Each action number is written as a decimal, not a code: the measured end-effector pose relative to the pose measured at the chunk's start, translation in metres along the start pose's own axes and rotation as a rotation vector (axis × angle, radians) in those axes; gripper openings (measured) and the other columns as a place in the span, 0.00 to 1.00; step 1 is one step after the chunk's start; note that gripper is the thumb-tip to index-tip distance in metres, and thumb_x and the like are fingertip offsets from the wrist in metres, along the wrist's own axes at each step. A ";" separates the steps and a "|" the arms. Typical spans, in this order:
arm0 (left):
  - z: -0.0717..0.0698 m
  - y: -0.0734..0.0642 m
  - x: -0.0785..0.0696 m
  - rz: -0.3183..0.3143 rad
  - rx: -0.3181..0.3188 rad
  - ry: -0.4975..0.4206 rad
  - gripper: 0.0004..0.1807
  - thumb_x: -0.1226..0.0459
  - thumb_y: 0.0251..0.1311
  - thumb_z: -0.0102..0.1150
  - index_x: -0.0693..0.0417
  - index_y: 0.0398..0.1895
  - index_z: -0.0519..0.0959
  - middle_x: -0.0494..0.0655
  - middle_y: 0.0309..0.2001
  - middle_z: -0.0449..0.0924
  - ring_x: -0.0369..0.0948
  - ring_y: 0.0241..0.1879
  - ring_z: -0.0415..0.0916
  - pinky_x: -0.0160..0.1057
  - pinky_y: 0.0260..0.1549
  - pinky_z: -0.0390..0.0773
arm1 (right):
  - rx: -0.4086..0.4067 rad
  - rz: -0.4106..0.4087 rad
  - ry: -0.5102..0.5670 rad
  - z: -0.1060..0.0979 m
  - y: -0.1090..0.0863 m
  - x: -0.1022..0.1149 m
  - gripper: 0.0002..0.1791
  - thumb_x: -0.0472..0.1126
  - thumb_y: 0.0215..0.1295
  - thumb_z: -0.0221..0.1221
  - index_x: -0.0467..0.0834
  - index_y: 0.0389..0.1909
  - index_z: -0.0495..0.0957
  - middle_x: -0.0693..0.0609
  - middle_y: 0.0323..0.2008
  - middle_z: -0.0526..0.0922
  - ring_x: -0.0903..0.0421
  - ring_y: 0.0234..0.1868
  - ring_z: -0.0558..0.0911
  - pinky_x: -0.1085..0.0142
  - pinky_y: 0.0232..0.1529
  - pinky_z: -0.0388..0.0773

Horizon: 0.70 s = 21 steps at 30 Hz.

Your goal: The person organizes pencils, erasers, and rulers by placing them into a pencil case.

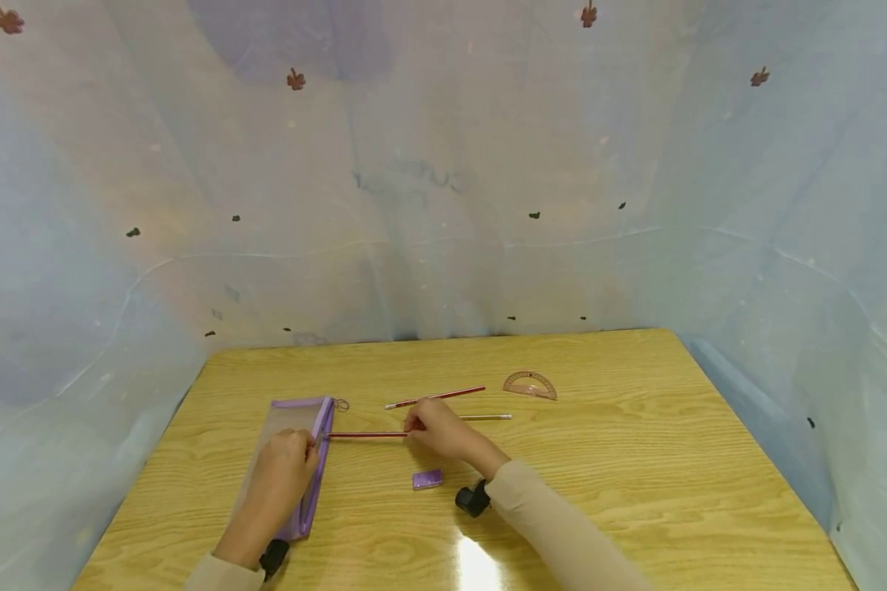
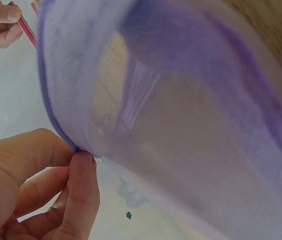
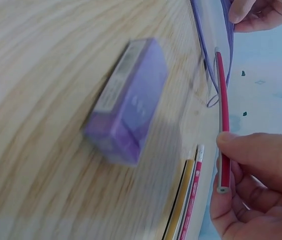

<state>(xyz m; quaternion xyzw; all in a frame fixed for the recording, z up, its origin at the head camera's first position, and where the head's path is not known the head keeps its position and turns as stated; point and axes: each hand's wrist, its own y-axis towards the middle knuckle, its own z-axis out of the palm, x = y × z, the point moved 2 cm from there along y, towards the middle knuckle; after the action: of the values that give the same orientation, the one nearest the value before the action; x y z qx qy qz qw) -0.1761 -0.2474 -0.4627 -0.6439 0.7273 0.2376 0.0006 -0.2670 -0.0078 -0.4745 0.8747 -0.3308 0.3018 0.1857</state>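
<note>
My left hand (image 1: 284,464) pinches the edge of a purple pencil case (image 1: 312,509) with see-through mesh sides. In the left wrist view the case's mouth gapes, and thumb and finger grip its dark rim (image 2: 45,95). A red pencil (image 1: 369,434) is held by its near end between the thumb and fingers of my right hand (image 1: 443,431). Its far end reaches the mouth of the case; how far in it goes, I cannot tell. A purple block, likely an eraser (image 1: 427,479), lies on the table below my right hand.
Beyond my right hand lie another red pencil (image 1: 451,393) and a yellow pencil (image 1: 491,417). A clear pinkish protractor (image 1: 530,391) is farther right on the wooden table (image 1: 636,460). A pale patterned sheet (image 1: 443,164) hangs behind the table and along its sides.
</note>
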 end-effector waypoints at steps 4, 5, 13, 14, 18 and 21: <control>0.000 0.000 0.000 0.001 -0.002 0.001 0.02 0.77 0.52 0.64 0.69 0.25 0.81 0.52 0.21 0.74 0.41 0.20 0.70 0.39 0.19 0.73 | -0.006 0.012 -0.006 0.002 0.002 0.003 0.02 0.29 0.64 0.64 0.36 0.33 0.83 0.49 0.31 0.81 0.63 0.30 0.74 0.73 0.32 0.73; 0.000 -0.001 0.000 0.002 -0.002 -0.001 0.03 0.78 0.52 0.64 0.69 0.25 0.81 0.52 0.21 0.74 0.41 0.20 0.70 0.39 0.19 0.73 | -0.008 0.016 -0.012 0.003 0.003 0.004 0.02 0.29 0.64 0.64 0.36 0.32 0.83 0.50 0.31 0.81 0.63 0.30 0.74 0.73 0.32 0.73; 0.000 -0.001 0.001 0.008 -0.009 0.000 0.02 0.77 0.52 0.65 0.69 0.25 0.81 0.52 0.22 0.76 0.41 0.21 0.72 0.39 0.20 0.75 | -0.015 0.058 -0.005 0.011 0.007 0.011 0.02 0.29 0.64 0.64 0.37 0.33 0.84 0.51 0.31 0.82 0.64 0.30 0.75 0.74 0.32 0.74; -0.001 -0.001 0.001 0.010 -0.011 0.000 0.02 0.77 0.52 0.66 0.69 0.25 0.82 0.52 0.22 0.76 0.42 0.21 0.73 0.39 0.20 0.76 | -0.016 0.064 0.002 0.011 0.008 0.012 0.02 0.29 0.64 0.64 0.37 0.33 0.84 0.50 0.31 0.82 0.64 0.30 0.75 0.74 0.33 0.74; -0.001 -0.001 0.001 0.013 -0.015 -0.008 0.02 0.77 0.52 0.65 0.70 0.26 0.82 0.54 0.23 0.78 0.45 0.23 0.77 0.41 0.22 0.79 | -0.020 0.083 0.027 0.016 0.009 0.016 0.02 0.28 0.63 0.64 0.36 0.32 0.84 0.49 0.31 0.82 0.64 0.29 0.75 0.73 0.32 0.74; -0.002 -0.001 0.001 0.012 -0.016 -0.012 0.02 0.77 0.53 0.65 0.70 0.26 0.82 0.54 0.23 0.78 0.46 0.24 0.77 0.41 0.22 0.79 | -0.027 0.100 0.043 0.019 0.011 0.019 0.03 0.27 0.63 0.64 0.36 0.32 0.83 0.49 0.31 0.82 0.64 0.29 0.74 0.74 0.32 0.73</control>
<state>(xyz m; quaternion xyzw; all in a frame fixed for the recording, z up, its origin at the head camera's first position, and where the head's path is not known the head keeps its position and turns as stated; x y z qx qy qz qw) -0.1749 -0.2487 -0.4617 -0.6379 0.7293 0.2473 -0.0014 -0.2555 -0.0342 -0.4751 0.8478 -0.3741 0.3248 0.1892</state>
